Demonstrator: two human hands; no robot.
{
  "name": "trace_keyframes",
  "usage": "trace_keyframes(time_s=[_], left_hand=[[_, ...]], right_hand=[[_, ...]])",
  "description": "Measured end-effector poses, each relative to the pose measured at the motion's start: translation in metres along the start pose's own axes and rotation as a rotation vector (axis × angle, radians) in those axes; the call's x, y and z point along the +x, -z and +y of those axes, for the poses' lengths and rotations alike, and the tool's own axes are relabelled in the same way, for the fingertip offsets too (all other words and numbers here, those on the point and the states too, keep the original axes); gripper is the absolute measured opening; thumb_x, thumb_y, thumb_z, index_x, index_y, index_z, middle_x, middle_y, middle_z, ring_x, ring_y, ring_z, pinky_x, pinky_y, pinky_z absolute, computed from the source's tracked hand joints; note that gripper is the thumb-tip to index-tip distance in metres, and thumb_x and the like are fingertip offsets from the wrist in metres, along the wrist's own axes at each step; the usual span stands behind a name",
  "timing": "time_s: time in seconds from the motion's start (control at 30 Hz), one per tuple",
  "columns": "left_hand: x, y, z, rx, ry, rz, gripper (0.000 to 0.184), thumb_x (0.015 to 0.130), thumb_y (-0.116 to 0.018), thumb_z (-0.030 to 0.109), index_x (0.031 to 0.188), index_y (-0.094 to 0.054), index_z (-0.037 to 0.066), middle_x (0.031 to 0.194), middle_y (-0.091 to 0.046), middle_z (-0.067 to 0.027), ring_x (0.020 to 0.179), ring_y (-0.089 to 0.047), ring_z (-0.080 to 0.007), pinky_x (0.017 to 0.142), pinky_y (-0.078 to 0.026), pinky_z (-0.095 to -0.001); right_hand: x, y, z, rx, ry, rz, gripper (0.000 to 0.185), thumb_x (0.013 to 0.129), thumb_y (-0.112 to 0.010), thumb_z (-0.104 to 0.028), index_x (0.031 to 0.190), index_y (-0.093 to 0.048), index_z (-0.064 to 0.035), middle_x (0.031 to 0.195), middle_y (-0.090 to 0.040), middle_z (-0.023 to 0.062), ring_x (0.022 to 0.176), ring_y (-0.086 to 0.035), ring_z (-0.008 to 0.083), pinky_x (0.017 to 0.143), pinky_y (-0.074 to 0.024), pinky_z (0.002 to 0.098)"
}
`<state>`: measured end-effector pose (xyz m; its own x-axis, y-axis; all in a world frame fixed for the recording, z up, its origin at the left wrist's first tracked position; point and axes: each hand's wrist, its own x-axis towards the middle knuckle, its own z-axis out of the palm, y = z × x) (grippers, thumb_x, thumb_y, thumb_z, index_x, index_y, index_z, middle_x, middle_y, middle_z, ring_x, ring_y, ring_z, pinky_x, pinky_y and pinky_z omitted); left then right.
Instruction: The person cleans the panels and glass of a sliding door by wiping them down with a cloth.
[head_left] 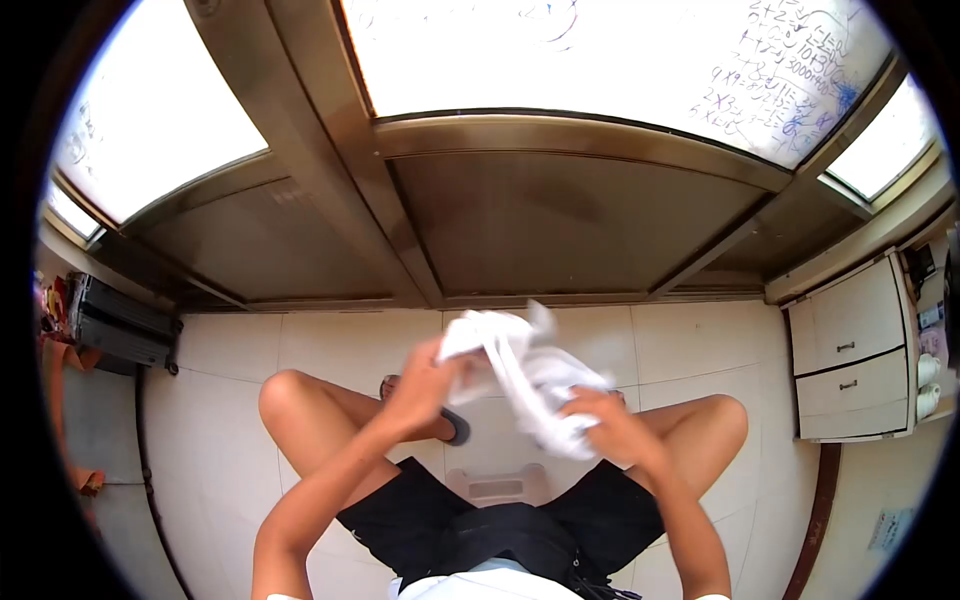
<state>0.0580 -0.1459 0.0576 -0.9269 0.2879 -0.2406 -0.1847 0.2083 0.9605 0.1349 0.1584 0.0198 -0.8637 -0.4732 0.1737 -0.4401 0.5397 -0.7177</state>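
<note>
A crumpled white cloth (530, 375) hangs between my hands above the tiled floor, its edges blurred by motion. My left hand (425, 385) is closed on the cloth's left end. On the right, my right hand (605, 425) grips the lower right part of the same cloth. Folds of fabric hide some fingertips of both hands. Beneath the cloth, between my bent knees, a pale plastic stool (497, 484) shows in part.
Brown-framed door panels (580, 225) with writing on the white panes stand ahead. A white drawer cabinet (848, 350) is at the right. At the left are a dark suitcase (125, 325) and orange straps (70, 385). A dark slipper (456, 428) shows near my left hand.
</note>
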Motion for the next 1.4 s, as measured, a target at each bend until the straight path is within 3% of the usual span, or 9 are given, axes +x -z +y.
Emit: trace_keyframes(time_s=[0.2,0.37,0.5,0.6,0.73,0.83,1.0,1.17,1.4], left_hand=[[-0.001,0.083,-0.007,0.858,-0.344,0.136,0.025,0.080,-0.059,0.011,0.100,-0.071,0.005,0.071,-0.065,-0.0120,0.065,-0.062,-0.0226,0.065,-0.048,-0.0330],[0.024,0.117,-0.072,0.456,-0.101,0.284,0.017,0.087,-0.053,0.012,0.092,-0.068,0.004,0.071,-0.064,-0.0079,0.070,-0.062,-0.0206,0.068,-0.047,-0.0340],[0.024,0.106,-0.056,-0.184,0.071,0.375,0.022,0.092,-0.047,0.007,0.102,-0.067,0.003,0.083,-0.067,-0.0027,0.080,-0.062,-0.0145,0.078,-0.047,-0.0282],[0.031,0.108,-0.061,-0.172,-0.084,0.086,0.045,0.090,-0.052,0.007,0.135,-0.051,0.003,0.109,-0.067,-0.0090,0.091,-0.066,-0.0191,0.077,-0.052,-0.0286],[0.023,0.060,-0.017,-0.416,-0.071,-0.283,0.082,0.092,-0.055,-0.002,0.160,-0.012,0.013,0.159,-0.031,-0.0111,0.133,-0.053,-0.0344,0.073,-0.059,-0.0363],[0.022,0.019,-0.016,-0.551,-0.088,-0.406,0.070,0.103,-0.053,0.013,0.160,-0.013,0.016,0.158,-0.033,-0.0101,0.140,-0.045,-0.0317,0.091,-0.059,-0.0433],[0.011,-0.036,-0.025,-0.229,0.031,-0.516,0.070,0.105,-0.046,0.050,0.160,-0.024,0.012,0.147,-0.046,-0.0028,0.136,-0.037,-0.0162,0.112,-0.032,-0.0354],[0.019,-0.040,-0.045,-0.300,-0.130,-0.470,0.084,0.102,-0.053,0.051,0.160,-0.014,0.005,0.153,-0.039,-0.0107,0.141,-0.033,-0.0214,0.116,-0.027,-0.0372],[0.022,-0.035,-0.062,-0.126,-0.171,-0.288,0.080,0.094,-0.070,0.039,0.152,-0.032,-0.002,0.140,-0.052,-0.0132,0.126,-0.050,-0.0190,0.107,-0.039,-0.0310]], right_hand=[[-0.041,0.093,0.097,0.597,-0.709,0.565,0.022,0.085,-0.050,-0.001,0.101,-0.065,-0.0013,0.093,-0.068,0.0057,0.086,-0.063,0.0168,0.079,-0.0512,0.0313],[-0.016,0.091,0.108,1.144,-0.627,0.880,0.044,0.085,-0.050,0.003,0.128,-0.057,-0.0037,0.106,-0.068,0.0099,0.098,-0.068,0.0214,0.086,-0.0559,0.0338],[0.005,0.095,0.052,1.083,-0.440,0.757,0.074,0.079,-0.053,0.008,0.150,-0.039,-0.0096,0.114,-0.067,0.0119,0.097,-0.068,0.0230,0.088,-0.0569,0.0366],[0.017,0.081,0.040,0.973,-0.407,0.587,0.088,0.076,-0.054,0.011,0.157,-0.030,-0.0126,0.113,-0.067,0.0124,0.094,-0.069,0.0214,0.082,-0.0592,0.0361],[0.026,0.060,0.025,0.889,-0.418,0.416,0.093,0.071,-0.056,0.016,0.157,-0.030,-0.0114,0.107,-0.069,0.0121,0.086,-0.069,0.0176,0.072,-0.0616,0.0335],[0.034,0.033,-0.004,0.899,-0.366,0.307,0.084,0.072,-0.056,0.017,0.152,-0.039,-0.0063,0.113,-0.068,0.0114,0.095,-0.067,0.0177,0.080,-0.0600,0.0329],[0.065,-0.018,-0.032,1.003,-0.357,0.444,0.065,0.082,-0.049,0.006,0.145,-0.052,-0.0075,0.136,-0.055,0.0080,0.121,-0.054,0.0165,0.104,-0.0423,0.0307],[0.072,-0.027,-0.033,1.047,-0.423,0.417,0.071,0.087,-0.061,-0.003,0.153,-0.039,-0.0101,0.144,-0.048,0.0071,0.127,-0.051,0.0171,0.105,-0.0414,0.0302],[0.063,-0.023,-0.003,0.798,-0.447,0.264,0.084,0.085,-0.072,-0.014,0.156,-0.029,-0.0085,0.139,-0.052,0.0129,0.129,-0.050,0.0239,0.107,-0.0402,0.0363]])
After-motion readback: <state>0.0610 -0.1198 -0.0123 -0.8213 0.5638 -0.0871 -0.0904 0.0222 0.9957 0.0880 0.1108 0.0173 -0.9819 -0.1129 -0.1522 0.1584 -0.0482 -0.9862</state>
